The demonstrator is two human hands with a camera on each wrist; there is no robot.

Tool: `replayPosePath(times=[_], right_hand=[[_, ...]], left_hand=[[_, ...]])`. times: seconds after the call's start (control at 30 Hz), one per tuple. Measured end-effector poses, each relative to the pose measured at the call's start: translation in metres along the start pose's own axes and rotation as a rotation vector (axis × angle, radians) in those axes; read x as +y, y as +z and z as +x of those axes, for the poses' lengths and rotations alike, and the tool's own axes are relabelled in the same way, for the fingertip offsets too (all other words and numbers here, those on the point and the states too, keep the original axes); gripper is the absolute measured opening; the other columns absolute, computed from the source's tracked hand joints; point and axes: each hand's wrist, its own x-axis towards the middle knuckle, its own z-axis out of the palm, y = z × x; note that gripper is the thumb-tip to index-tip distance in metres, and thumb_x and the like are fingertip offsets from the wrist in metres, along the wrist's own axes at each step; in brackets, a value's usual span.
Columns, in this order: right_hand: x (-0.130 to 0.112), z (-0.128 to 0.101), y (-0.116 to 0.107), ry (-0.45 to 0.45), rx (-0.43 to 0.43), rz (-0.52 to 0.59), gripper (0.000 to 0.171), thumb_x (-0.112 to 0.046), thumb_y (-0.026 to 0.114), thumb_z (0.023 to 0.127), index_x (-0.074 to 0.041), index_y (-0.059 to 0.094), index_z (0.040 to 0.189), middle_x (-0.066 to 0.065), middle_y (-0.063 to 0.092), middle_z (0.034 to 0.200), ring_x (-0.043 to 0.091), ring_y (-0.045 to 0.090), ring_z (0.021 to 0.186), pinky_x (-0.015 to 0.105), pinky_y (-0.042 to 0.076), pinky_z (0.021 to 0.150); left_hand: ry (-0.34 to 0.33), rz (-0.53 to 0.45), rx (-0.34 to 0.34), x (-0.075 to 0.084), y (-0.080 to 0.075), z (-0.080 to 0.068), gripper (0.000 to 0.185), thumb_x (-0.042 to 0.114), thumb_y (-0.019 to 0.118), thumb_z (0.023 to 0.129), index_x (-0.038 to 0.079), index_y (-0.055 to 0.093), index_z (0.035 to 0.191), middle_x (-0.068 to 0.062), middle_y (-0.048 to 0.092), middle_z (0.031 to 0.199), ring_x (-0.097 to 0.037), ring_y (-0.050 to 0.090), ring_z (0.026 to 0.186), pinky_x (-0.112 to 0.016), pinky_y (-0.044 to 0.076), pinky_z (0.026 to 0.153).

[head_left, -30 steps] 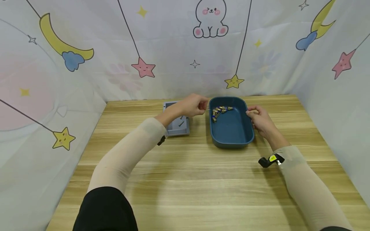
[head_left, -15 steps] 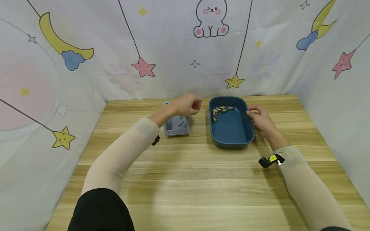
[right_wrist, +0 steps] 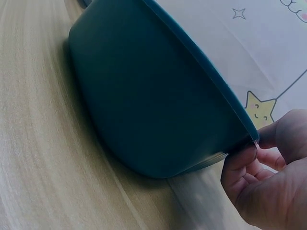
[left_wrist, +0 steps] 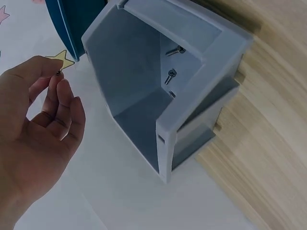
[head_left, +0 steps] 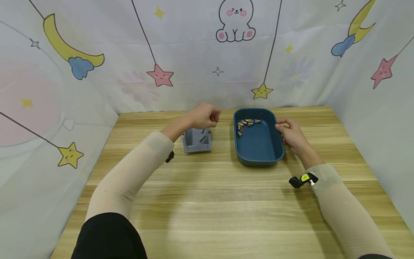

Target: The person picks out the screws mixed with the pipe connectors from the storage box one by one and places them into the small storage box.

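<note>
My left hand [head_left: 204, 116] is raised over the far right part of a small grey box [head_left: 198, 146]. In the left wrist view, its thumb and index finger pinch a screw [left_wrist: 58, 73], of which just a small dark end shows. Loose screws [left_wrist: 171, 75] lie inside the grey box. To the right, a dark blue bin [head_left: 258, 151] stands on the table, and my right hand [head_left: 291, 136] pinches its right rim between thumb and fingers. Brass fittings with blue bands [head_left: 247, 124] lie in a cluster toward the bin's far left corner.
The wooden table [head_left: 207, 201] ends at a white patterned cloth [head_left: 194, 93] right behind the box and the bin. Cloth also rises on the left and right sides. A strip of tabletop separates box and bin.
My left hand has moved left, from beside the bin's left rim to over the grey box, with the screw in its fingers. The right hand and the bin have stayed put.
</note>
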Motion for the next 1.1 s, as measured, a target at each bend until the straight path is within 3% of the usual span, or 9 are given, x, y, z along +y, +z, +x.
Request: replayPosePath(times=[0.33,0.9,1.1], right_hand=[[-0.006,-0.006,0.003,-0.002,-0.019,0.011,0.03,-0.014,0.053,0.112,-0.001,0.045,0.138,-0.003,0.059,0.081,0.01,0.052,0.062,0.025,0.042,0.049],[0.011,0.007,-0.003,-0.033,0.005,-0.001,0.027,-0.02,0.054,0.112,-0.008,0.048,0.135,-0.007,0.057,0.08,0.006,0.048,0.06,0.023,0.038,0.049],[0.011,0.007,-0.002,-0.038,0.008,0.002,0.028,-0.021,0.055,0.112,-0.008,0.048,0.136,-0.008,0.057,0.079,0.006,0.048,0.059,0.022,0.038,0.048]], left_hand=[[-0.035,-0.013,-0.005,-0.009,-0.005,-0.011,0.016,0.004,0.07,0.097,0.011,0.061,0.086,-0.004,0.065,0.085,-0.019,0.061,0.078,-0.034,0.05,0.074],[-0.055,0.024,-0.014,-0.017,-0.013,-0.023,0.011,0.003,0.067,0.095,0.011,0.064,0.088,-0.005,0.067,0.087,-0.02,0.061,0.078,-0.036,0.051,0.074],[-0.09,0.018,-0.013,-0.021,-0.016,-0.027,0.008,0.006,0.068,0.096,0.009,0.065,0.089,-0.005,0.066,0.087,-0.02,0.061,0.08,-0.037,0.052,0.075]])
